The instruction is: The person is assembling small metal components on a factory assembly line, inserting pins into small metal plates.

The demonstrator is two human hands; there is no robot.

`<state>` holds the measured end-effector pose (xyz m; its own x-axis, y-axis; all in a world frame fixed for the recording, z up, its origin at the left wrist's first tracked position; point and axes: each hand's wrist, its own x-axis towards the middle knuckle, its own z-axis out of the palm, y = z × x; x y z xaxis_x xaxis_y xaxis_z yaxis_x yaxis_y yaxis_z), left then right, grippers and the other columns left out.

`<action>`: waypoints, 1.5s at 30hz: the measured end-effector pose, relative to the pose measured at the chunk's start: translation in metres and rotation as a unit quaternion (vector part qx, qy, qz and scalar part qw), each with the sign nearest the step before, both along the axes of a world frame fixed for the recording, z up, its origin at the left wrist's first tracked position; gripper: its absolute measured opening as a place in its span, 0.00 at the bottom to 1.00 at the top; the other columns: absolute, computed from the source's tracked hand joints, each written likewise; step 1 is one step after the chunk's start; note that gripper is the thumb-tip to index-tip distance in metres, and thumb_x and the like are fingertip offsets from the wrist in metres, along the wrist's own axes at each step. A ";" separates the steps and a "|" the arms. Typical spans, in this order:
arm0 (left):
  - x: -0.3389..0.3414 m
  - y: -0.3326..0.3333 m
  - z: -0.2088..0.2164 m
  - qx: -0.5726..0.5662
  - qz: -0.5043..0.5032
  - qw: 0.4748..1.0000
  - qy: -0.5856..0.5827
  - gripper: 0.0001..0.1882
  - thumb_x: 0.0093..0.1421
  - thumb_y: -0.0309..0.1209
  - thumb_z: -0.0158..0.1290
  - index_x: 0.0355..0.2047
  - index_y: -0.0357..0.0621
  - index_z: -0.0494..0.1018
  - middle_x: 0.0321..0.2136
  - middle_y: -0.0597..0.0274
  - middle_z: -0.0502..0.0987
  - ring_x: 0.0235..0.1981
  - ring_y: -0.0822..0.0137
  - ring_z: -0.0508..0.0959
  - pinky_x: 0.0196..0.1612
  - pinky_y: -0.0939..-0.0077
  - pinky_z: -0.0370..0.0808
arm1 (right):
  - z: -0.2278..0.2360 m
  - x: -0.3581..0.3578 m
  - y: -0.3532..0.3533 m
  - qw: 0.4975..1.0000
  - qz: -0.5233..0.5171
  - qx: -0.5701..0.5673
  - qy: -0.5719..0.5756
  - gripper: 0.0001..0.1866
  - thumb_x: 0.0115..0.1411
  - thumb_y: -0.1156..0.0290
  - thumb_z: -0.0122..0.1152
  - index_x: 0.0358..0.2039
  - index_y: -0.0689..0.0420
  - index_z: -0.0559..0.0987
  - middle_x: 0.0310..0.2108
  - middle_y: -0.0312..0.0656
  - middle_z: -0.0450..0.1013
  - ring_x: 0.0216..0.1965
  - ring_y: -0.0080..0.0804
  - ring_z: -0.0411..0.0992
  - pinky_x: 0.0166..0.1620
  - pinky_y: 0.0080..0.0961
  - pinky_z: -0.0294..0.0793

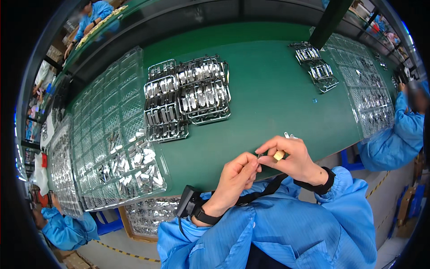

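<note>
My left hand (239,174) and my right hand (290,158) meet fingertip to fingertip above the table's near edge. Both are closed in a pinch around a small shiny piece (260,156), mostly hidden by the fingertips. A small pale-yellow piece (279,155) shows among my right fingers; whether it is held or worn on a finger I cannot tell. Just beyond the right knuckles, small silvery strips (290,135) stick out, and their lower ends are hidden. Nearest to my left hand is a clear plastic tray (166,172) with loose silvery parts (142,159) in its near compartments.
Wire racks (204,89) packed with metal parts stand on the green table (264,71), and smaller racks (316,67) lie far right. Another clear tray (358,89) lies beyond, beside a dark post (329,24). People in blue sit at both sides.
</note>
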<state>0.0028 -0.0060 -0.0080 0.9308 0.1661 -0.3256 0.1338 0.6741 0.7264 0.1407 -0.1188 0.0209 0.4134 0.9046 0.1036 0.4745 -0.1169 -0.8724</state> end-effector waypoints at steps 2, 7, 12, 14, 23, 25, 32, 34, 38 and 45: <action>-0.001 0.001 -0.001 0.008 -0.015 1.000 -0.003 0.12 0.64 0.37 0.41 0.29 0.42 0.65 0.15 0.76 0.56 0.15 0.85 0.52 0.17 0.89 0.47 | -0.004 -0.006 0.001 0.998 -0.019 -0.002 0.063 0.09 0.50 0.71 0.63 0.32 0.60 0.77 0.18 0.34 0.69 0.20 0.19 0.66 0.23 0.17 0.63; -0.002 0.002 0.002 -0.020 0.007 1.000 -0.007 0.11 0.65 0.36 0.40 0.30 0.43 0.64 0.16 0.77 0.54 0.15 0.84 0.51 0.17 0.89 0.47 | -0.008 -0.015 0.006 0.991 -0.037 0.011 0.125 0.11 0.50 0.71 0.63 0.34 0.60 0.76 0.19 0.36 0.69 0.21 0.19 0.67 0.25 0.13 0.64; -0.004 0.004 -0.002 -0.040 0.047 0.998 -0.020 0.10 0.65 0.35 0.38 0.31 0.43 0.62 0.18 0.74 0.54 0.15 0.83 0.51 0.17 0.88 0.47 | -0.010 -0.019 0.009 0.993 -0.081 0.078 -0.044 0.11 0.51 0.74 0.59 0.35 0.61 0.72 0.25 0.39 0.69 0.26 0.30 0.67 0.28 0.23 0.65; -0.004 0.004 -0.002 -0.036 0.065 0.997 -0.012 0.10 0.65 0.35 0.37 0.31 0.44 0.62 0.18 0.74 0.53 0.15 0.83 0.51 0.17 0.88 0.47 | -0.014 -0.017 0.007 0.991 -0.049 0.076 -0.098 0.09 0.51 0.75 0.59 0.33 0.60 0.71 0.25 0.39 0.68 0.26 0.34 0.65 0.28 0.27 0.64; -0.005 0.006 -0.002 -0.029 0.065 0.997 -0.009 0.11 0.66 0.36 0.36 0.30 0.43 0.61 0.18 0.74 0.53 0.15 0.83 0.51 0.17 0.88 0.48 | -0.025 -0.022 0.012 0.974 -0.031 0.102 -0.202 0.07 0.49 0.74 0.59 0.29 0.59 0.72 0.22 0.40 0.65 0.24 0.37 0.62 0.27 0.29 0.62; -0.005 0.006 -0.002 -0.031 0.066 0.997 -0.008 0.11 0.66 0.36 0.36 0.30 0.43 0.61 0.17 0.75 0.53 0.15 0.83 0.51 0.17 0.88 0.49 | -0.025 -0.022 0.012 0.975 -0.037 0.102 -0.192 0.07 0.49 0.75 0.59 0.29 0.59 0.72 0.23 0.40 0.65 0.24 0.37 0.62 0.27 0.29 0.63; -0.005 0.004 -0.002 -0.010 0.078 0.997 0.003 0.11 0.66 0.35 0.36 0.30 0.43 0.62 0.17 0.74 0.53 0.15 0.82 0.51 0.17 0.87 0.50 | -0.025 -0.023 0.011 0.981 -0.038 0.090 -0.166 0.06 0.51 0.75 0.58 0.29 0.60 0.72 0.23 0.40 0.65 0.24 0.37 0.62 0.27 0.29 0.62; -0.005 0.004 -0.002 -0.011 0.077 0.997 0.001 0.11 0.66 0.35 0.36 0.30 0.43 0.62 0.17 0.74 0.53 0.15 0.82 0.51 0.17 0.87 0.50 | -0.026 -0.024 0.011 0.984 -0.040 0.084 -0.152 0.06 0.51 0.74 0.58 0.29 0.60 0.72 0.22 0.40 0.65 0.24 0.37 0.62 0.27 0.29 0.62; -0.006 0.003 -0.003 -0.004 0.082 0.997 -0.008 0.11 0.66 0.35 0.37 0.30 0.43 0.62 0.16 0.74 0.53 0.15 0.82 0.51 0.17 0.87 0.50 | -0.026 -0.026 0.011 0.988 -0.048 0.077 -0.125 0.06 0.51 0.74 0.58 0.28 0.60 0.71 0.22 0.40 0.65 0.24 0.37 0.61 0.27 0.29 0.62; -0.006 0.000 0.006 0.014 0.096 0.995 -0.022 0.11 0.65 0.35 0.38 0.29 0.43 0.62 0.16 0.75 0.53 0.15 0.82 0.50 0.18 0.87 0.50 | -0.025 -0.030 0.013 0.984 -0.081 0.108 -0.116 0.06 0.52 0.74 0.58 0.28 0.60 0.71 0.21 0.40 0.64 0.23 0.36 0.61 0.26 0.28 0.62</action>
